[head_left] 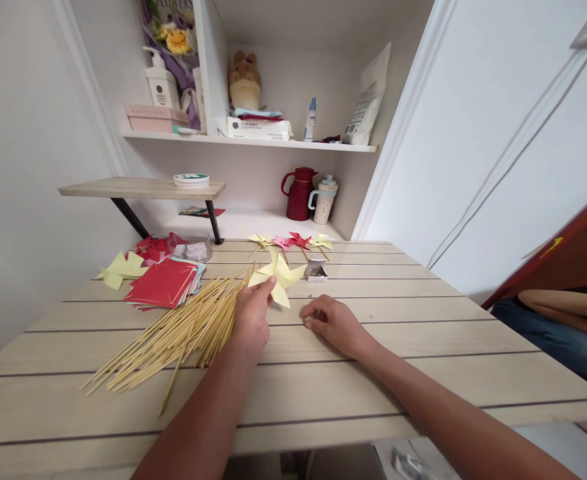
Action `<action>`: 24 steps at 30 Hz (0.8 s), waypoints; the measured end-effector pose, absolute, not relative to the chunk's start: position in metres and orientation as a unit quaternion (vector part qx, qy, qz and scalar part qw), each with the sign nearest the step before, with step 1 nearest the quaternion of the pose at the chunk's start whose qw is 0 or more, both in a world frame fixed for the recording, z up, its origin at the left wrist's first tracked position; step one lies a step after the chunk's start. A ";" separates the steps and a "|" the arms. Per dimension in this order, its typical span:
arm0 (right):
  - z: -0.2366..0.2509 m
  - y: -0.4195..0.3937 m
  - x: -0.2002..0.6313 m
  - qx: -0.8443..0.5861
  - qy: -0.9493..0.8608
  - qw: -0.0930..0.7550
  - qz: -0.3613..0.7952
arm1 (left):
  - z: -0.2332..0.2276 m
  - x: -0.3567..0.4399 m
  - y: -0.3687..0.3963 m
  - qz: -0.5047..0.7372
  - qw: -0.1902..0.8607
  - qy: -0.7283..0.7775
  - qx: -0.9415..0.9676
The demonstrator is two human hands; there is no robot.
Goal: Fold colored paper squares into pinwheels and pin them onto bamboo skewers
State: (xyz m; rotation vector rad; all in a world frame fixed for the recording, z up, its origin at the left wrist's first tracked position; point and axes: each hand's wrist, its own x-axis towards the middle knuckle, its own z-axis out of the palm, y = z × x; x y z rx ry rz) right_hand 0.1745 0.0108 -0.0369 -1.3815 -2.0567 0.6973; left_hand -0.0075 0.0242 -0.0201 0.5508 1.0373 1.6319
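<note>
My left hand (pixel 254 310) pinches a pale yellow paper pinwheel (pixel 284 275) by its near side, raised over the end of a heap of thin wooden sticks (pixel 188 337). To its right, my right hand (pixel 334 321) rests by the tabletop with its fingers curled together; whatever is between them is hidden or too small to see. A small open white box (pixel 316 271) with tiny shiny pieces inside stands just beyond that hand. Behind it lie several finished pinwheels on sticks, among them a red pinwheel (pixel 299 241) and a pink pinwheel (pixel 282 243).
On the left are a stack of coloured paper squares (pixel 162 283), a loose yellow pinwheel (pixel 122 269), red folded paper (pixel 156 249) and a clear container (pixel 193 251). A small raised shelf (pixel 143 187) stands behind. A red jug (pixel 300 193) and cup (pixel 325 202) sit at the back.
</note>
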 end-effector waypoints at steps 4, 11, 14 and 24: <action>-0.038 0.011 0.173 -0.509 -0.768 0.290 0.259 | -0.021 -0.008 0.024 0.686 0.535 0.436 0.230; -0.040 0.012 0.174 -0.500 -0.767 0.300 0.269 | -0.021 -0.007 0.025 0.685 0.538 0.435 0.227; -0.040 0.011 0.173 -0.500 -0.765 0.301 0.273 | -0.021 -0.007 0.025 0.686 0.538 0.435 0.225; -0.042 0.012 0.173 -0.485 -0.769 0.305 0.283 | -0.020 -0.007 0.025 0.685 0.540 0.440 0.213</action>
